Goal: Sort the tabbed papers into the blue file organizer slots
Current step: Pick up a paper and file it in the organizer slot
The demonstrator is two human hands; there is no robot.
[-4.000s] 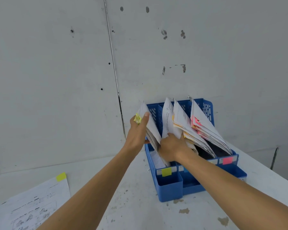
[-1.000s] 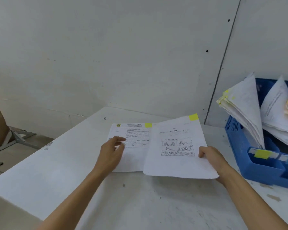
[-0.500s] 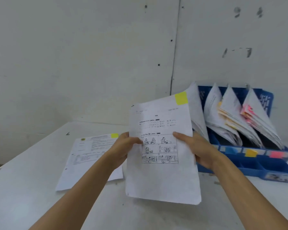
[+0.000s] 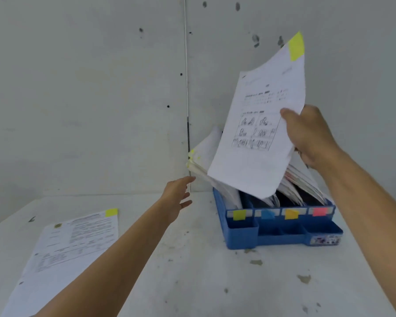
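Fingers of the right hand pinch the yellow-tabbed paper over the blue organizer; the left hand has fingers apart

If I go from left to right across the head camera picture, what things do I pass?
flat paper on the table → left hand, open → held paper with a yellow tab → right hand pinching it. The blue organizer sits below those last two, so I left it out.
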